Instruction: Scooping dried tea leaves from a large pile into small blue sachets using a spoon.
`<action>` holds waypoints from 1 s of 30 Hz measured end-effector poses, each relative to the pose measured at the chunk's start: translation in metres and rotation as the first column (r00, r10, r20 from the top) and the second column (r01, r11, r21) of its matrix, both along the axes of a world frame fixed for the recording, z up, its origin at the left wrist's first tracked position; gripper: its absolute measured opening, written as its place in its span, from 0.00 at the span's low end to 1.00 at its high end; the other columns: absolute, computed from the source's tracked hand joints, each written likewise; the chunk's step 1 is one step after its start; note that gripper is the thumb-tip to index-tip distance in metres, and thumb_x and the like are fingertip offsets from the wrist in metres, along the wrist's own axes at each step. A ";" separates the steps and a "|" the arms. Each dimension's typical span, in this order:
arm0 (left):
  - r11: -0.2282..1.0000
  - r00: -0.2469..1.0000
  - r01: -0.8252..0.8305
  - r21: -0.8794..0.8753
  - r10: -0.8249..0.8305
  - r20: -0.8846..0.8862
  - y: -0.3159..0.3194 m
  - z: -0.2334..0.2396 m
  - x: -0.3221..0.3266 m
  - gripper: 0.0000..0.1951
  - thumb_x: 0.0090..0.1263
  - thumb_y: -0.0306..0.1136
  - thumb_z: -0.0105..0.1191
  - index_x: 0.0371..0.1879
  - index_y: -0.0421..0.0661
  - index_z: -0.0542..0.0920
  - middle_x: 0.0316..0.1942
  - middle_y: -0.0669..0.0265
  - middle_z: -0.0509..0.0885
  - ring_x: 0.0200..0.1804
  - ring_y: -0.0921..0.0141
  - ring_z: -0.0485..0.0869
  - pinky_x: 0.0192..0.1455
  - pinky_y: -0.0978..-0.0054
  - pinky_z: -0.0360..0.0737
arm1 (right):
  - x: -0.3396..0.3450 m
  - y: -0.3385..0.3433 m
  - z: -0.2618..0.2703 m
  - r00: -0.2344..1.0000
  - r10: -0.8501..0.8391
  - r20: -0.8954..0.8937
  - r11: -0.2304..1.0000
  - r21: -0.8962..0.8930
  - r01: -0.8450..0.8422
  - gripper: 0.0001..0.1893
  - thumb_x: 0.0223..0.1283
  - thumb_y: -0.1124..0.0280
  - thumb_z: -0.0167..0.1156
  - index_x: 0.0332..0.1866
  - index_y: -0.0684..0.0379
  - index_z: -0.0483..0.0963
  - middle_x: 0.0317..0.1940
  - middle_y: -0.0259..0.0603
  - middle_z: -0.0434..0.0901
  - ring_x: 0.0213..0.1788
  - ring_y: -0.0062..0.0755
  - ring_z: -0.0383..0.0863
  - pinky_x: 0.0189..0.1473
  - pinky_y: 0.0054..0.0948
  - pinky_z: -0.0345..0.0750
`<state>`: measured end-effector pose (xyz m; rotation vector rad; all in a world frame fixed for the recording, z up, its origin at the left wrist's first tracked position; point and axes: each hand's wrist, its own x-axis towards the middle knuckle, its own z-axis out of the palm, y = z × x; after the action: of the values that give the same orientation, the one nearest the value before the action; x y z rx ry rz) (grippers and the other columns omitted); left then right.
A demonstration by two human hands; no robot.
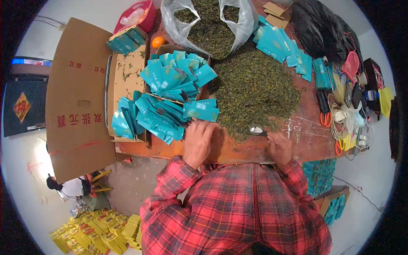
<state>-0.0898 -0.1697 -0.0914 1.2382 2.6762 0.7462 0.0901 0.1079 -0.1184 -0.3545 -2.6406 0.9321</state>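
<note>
My left hand [200,140] is at the near edge of a teal foil packet [201,111], its fingers closed on that edge and the fingertips partly hidden. This packet overlaps a fanned pile of similar teal packets [162,118] to its left. In my right hand [281,147] is a metal spoon [256,130] with a dark handle. The spoon's bowl rests at the near edge of a broad heap of loose dried tea leaves [255,89]. Behind the heap, an open clear plastic bag [178,30] holds more leaves.
More teal packets fill a box [178,73] and lie at the back right [277,44]. An opened cardboard carton [83,95] stands left. An orange [158,42] sits near a pink basket [149,16]. Scissors [325,118] and cords [336,127] clutter the right. Yellow packages [95,229] cover the floor; another person [73,188] is beyond.
</note>
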 end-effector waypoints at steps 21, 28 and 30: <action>0.883 0.865 0.000 -0.468 -0.235 -0.443 0.032 0.001 -0.050 0.19 0.68 0.30 0.52 0.59 0.46 0.77 0.52 0.60 0.76 0.64 0.59 0.73 0.71 0.46 0.65 | 0.001 -0.008 0.010 1.000 -0.008 0.020 0.999 -0.031 0.008 0.04 0.62 0.80 0.64 0.41 0.64 0.83 0.33 0.51 0.84 0.35 0.50 0.87 0.37 0.39 0.81; 0.879 0.900 0.008 -0.476 -0.214 -0.379 0.037 0.003 -0.045 0.18 0.67 0.29 0.52 0.57 0.47 0.77 0.48 0.60 0.76 0.60 0.58 0.74 0.71 0.47 0.65 | 0.003 -0.007 0.005 1.000 0.005 0.024 1.000 -0.021 -0.004 0.06 0.62 0.80 0.64 0.43 0.65 0.83 0.34 0.52 0.85 0.35 0.49 0.88 0.38 0.38 0.82; 0.913 0.913 0.007 -0.407 -0.172 -0.370 0.035 0.008 -0.043 0.16 0.66 0.29 0.53 0.53 0.46 0.77 0.46 0.60 0.75 0.59 0.58 0.74 0.70 0.47 0.66 | 0.004 -0.006 0.004 1.000 0.003 0.027 1.000 -0.022 -0.002 0.06 0.62 0.80 0.64 0.43 0.65 0.83 0.35 0.52 0.85 0.35 0.49 0.88 0.38 0.38 0.83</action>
<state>-0.1325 -0.1349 -0.0832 1.5115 2.8366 -0.0927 0.0944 0.1019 -0.1144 -0.3720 -2.6573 0.9649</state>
